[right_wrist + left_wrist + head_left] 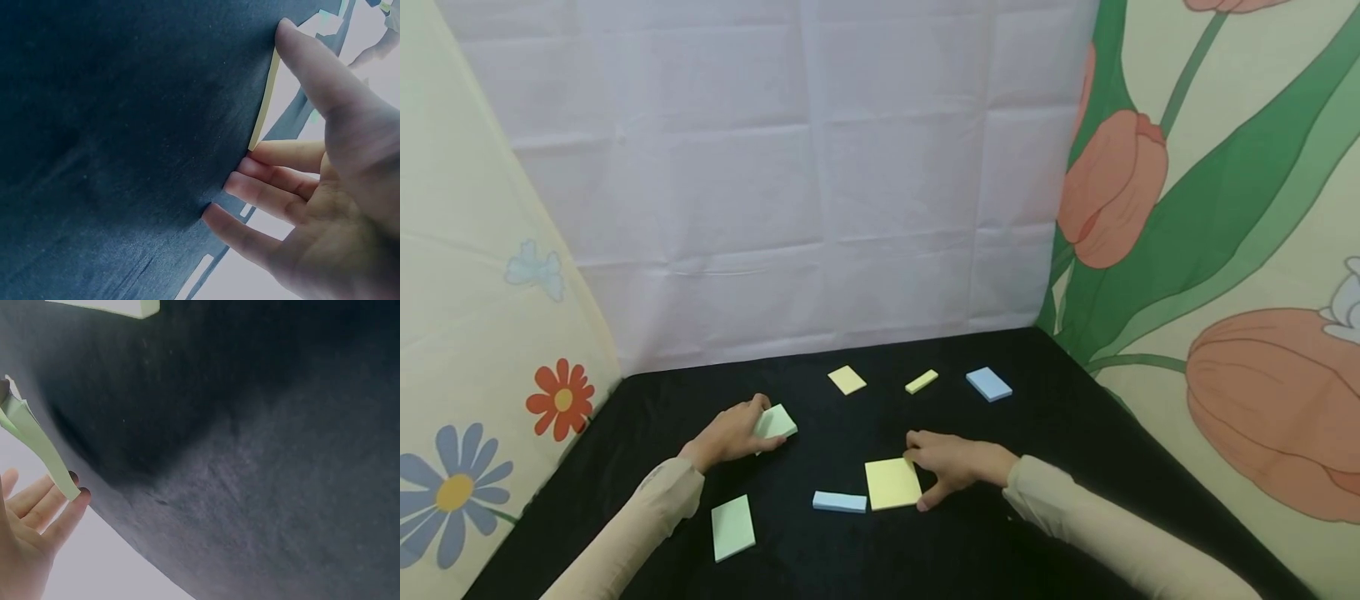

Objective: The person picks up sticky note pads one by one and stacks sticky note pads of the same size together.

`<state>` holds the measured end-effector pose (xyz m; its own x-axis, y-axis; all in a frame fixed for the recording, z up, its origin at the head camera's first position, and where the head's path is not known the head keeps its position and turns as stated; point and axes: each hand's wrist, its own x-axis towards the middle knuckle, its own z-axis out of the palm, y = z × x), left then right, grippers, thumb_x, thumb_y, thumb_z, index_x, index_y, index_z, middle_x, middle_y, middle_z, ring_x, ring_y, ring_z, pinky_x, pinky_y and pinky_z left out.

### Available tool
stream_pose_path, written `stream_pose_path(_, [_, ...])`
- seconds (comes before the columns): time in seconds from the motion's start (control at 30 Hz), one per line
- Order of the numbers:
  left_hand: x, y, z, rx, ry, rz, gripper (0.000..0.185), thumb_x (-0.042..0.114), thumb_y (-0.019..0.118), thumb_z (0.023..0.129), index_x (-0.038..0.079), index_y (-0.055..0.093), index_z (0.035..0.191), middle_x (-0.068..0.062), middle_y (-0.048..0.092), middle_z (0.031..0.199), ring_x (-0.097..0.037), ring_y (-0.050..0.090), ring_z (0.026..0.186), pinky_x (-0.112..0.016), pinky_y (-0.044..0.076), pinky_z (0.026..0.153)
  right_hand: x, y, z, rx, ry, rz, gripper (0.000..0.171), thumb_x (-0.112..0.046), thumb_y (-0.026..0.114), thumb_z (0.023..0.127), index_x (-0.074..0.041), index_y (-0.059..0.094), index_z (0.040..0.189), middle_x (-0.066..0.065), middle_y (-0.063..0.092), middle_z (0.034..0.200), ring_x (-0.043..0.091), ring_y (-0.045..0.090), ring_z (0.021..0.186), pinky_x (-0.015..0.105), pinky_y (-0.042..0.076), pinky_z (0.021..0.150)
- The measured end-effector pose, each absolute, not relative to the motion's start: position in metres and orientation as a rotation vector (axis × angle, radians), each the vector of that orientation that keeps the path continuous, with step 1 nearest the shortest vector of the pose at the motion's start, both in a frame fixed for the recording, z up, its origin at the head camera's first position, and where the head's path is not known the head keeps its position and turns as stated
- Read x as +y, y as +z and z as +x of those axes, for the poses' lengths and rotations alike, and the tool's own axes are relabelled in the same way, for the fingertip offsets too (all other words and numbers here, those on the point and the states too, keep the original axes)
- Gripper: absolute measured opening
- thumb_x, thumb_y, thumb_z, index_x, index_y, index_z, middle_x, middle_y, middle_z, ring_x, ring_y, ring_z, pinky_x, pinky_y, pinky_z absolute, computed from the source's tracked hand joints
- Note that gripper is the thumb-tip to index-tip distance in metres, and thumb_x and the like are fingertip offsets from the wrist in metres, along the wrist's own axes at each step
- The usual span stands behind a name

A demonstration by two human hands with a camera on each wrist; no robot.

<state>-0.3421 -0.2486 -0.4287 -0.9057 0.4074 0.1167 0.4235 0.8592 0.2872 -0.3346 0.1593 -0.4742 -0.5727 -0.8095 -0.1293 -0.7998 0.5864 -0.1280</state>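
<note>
My left hand [730,432] holds a pale green sticky note pad [774,422] at the left of the black table, thumb on its near edge and fingers at the far side. In the left wrist view this pad [47,453] shows edge-on against the fingertips [82,497]. Near the middle, my right hand [957,463] spans the right side of a square yellow sticky note pad [892,483]. In the right wrist view, its thumb and index finger pinch the two ends of the yellow edge [265,103], while the other fingers spread over the cloth.
A narrow blue pad [839,502] lies just left of the yellow square. Another green pad [733,528] is at the front left. Toward the back lie a small yellow pad [847,380], a narrow yellow one [921,382] and a blue one [988,384], before a white curtain [820,183].
</note>
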Motion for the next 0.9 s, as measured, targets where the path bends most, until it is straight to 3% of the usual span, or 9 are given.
stream_pose_path(0.13, [-0.246, -0.432, -0.342, -2.994, -0.452, -0.666, 0.070, 0.054, 0.071, 0.086, 0.004, 0.048, 0.129, -0.002, 0.058, 0.099, -0.016, 0.052, 0.081, -0.036, 0.044, 0.071, 0.151, -0.445, -0.314, 2.625, -0.098, -1.297, 0.067, -0.060, 0.077, 0.077, -0.011, 0.063, 0.120, -0.004, 0.047, 0.110, 0.009, 0.047, 0.090, 0.028, 0.046, 0.076])
stream_pose_path(0.4, [-0.239, -0.434, -0.339, -2.971, -0.482, -0.705, 0.070, 0.052, 0.072, 0.086, 0.002, 0.048, 0.129, -0.002, 0.058, 0.097, -0.015, 0.050, 0.078, -0.035, 0.043, 0.068, 0.152, -0.447, -0.315, 2.628, -0.069, -1.377, 0.065, -0.060, 0.072, 0.082, -0.009, 0.062, 0.120, -0.001, 0.047, 0.111, 0.011, 0.047, 0.091, 0.030, 0.046, 0.074])
stream_pose_path(0.63, [-0.235, -0.437, -0.335, -2.976, -0.479, -0.725, 0.069, 0.052, 0.071, 0.086, 0.004, 0.047, 0.129, -0.001, 0.056, 0.095, -0.014, 0.049, 0.078, -0.033, 0.043, 0.068, 0.142, -0.416, -0.289, 2.638, -0.073, -1.268, 0.060, -0.048, 0.081, 0.079, -0.007, 0.063, 0.119, -0.004, 0.047, 0.108, 0.007, 0.046, 0.089, 0.025, 0.045, 0.078])
stream_pose_path(0.9, [-0.229, -0.435, -0.332, -2.943, -0.462, -0.784, 0.063, 0.054, 0.071, 0.086, 0.008, 0.050, 0.124, 0.002, 0.055, 0.089, -0.013, 0.050, 0.075, -0.032, 0.043, 0.066, 0.142, -0.417, -0.288, 2.664, -0.031, -1.225, 0.060, -0.050, 0.080, 0.079, -0.010, 0.063, 0.121, -0.006, 0.046, 0.109, 0.005, 0.044, 0.089, 0.022, 0.043, 0.077])
